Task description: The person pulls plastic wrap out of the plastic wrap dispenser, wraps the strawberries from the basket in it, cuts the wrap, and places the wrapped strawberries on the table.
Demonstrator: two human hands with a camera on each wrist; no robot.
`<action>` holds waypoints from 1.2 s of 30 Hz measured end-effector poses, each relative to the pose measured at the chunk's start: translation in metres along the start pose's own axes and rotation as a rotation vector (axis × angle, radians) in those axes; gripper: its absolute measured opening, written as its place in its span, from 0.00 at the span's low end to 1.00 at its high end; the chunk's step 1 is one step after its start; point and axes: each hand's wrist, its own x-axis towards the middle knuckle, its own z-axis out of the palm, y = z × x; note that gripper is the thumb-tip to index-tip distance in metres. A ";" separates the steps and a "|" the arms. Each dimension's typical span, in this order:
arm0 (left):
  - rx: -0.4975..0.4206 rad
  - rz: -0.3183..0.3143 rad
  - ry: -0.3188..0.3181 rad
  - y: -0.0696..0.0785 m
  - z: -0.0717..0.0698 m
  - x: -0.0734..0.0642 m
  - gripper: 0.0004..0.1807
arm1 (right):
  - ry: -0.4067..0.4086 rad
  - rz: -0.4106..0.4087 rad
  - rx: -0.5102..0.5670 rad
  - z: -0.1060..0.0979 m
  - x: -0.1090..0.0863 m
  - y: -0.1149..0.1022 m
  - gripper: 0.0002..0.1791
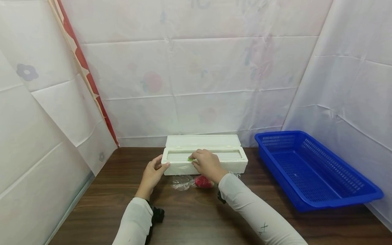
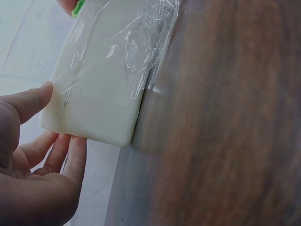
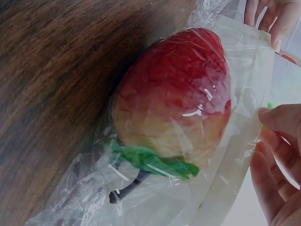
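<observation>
The red-yellow fruit [image 1: 203,181] is draped in clear film [image 1: 182,183] before the white film dispenser [image 1: 234,166], whose end is held by the left hand [image 1: 153,174]; the green slide cutter [image 1: 190,159] is pinched by the right hand [image 1: 206,164], severing apparently unfinished.

The box [image 1: 180,169] sits toward the back of the table [image 1: 190,221], its lid [image 1: 203,140] along its rear edge and a back sheet [image 1: 183,68] behind it. The left hand [image 1: 153,173] is at the box's left end; the right hand [image 1: 208,164] reaches over its front edge to a tab [image 1: 190,159] there, left of the box's middle. Just before the box lies a fruit [image 1: 203,181] in a wrapper [image 1: 182,183]. Near the box's right end, extending farther forward, stands a basket [image 1: 275,170]
</observation>
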 end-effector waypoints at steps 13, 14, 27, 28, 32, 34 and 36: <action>-0.007 0.014 0.008 -0.001 0.001 0.001 0.38 | -0.004 -0.064 -0.060 0.002 0.002 -0.002 0.16; -0.006 0.014 0.010 -0.001 0.001 0.001 0.38 | -0.004 -0.064 -0.062 0.002 0.002 -0.002 0.16; -0.002 0.021 0.007 -0.002 0.001 0.003 0.37 | -0.022 -0.107 -0.096 0.002 0.003 -0.004 0.20; -0.003 0.023 0.006 -0.002 0.001 0.003 0.37 | -0.016 -0.117 -0.101 0.002 0.003 -0.004 0.20; -0.002 0.018 0.007 -0.002 0.001 0.003 0.37 | 0.004 -0.150 -0.105 0.001 0.003 -0.005 0.19; -0.002 0.016 0.008 -0.002 0.001 0.002 0.37 | 0.012 -0.164 -0.111 0.000 0.003 -0.005 0.19; -0.001 0.014 0.010 -0.001 0.000 0.002 0.37 | 0.022 -0.179 -0.115 -0.001 0.004 -0.005 0.19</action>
